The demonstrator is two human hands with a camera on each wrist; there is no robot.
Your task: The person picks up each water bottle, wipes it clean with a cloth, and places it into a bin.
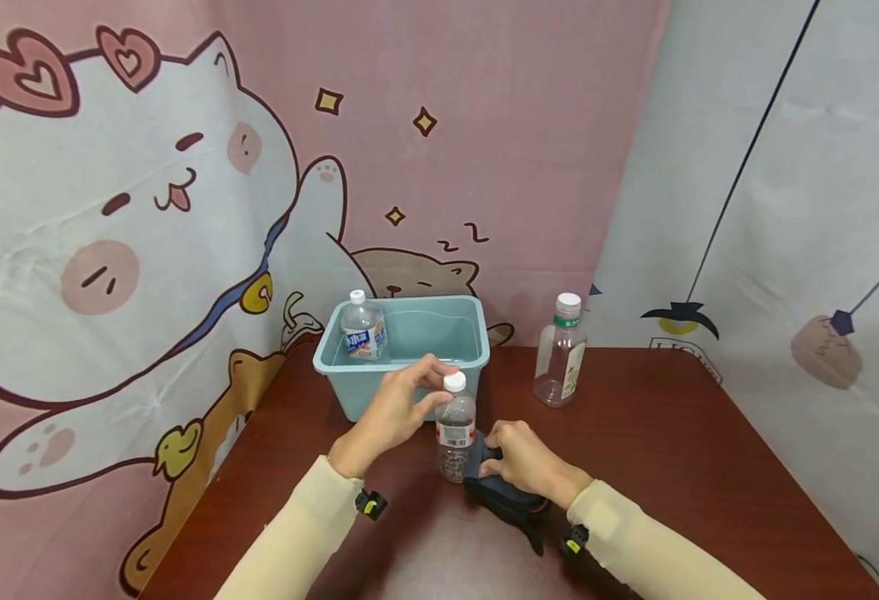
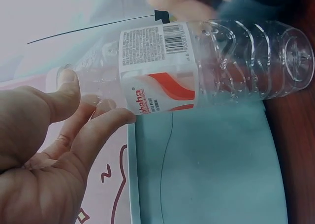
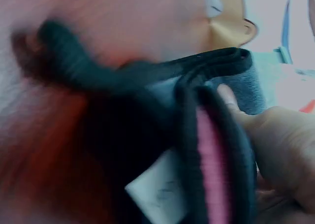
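A clear plastic bottle (image 1: 456,433) with a white cap and a red-and-white label stands upright on the table. My left hand (image 1: 397,404) holds it near the cap and neck; in the left wrist view the thumb (image 2: 69,88) and fingers grip the upper end of the bottle (image 2: 157,69). My right hand (image 1: 525,458) grips a dark cloth item (image 1: 510,496) against the bottle's lower right side. Seen from the right wrist, this cloth item (image 3: 187,130) has dark edging, a pink strip, a white tag and a strap; its exact kind is unclear.
Behind the left hand sits a light blue bin (image 1: 439,325), with a clear bottle (image 1: 364,333) bearing a blue label inside at its left. Another clear bottle (image 1: 551,367), white-capped with a green neck band, stands at the back right of the dark red table (image 1: 679,467). Patterned curtains hang behind.
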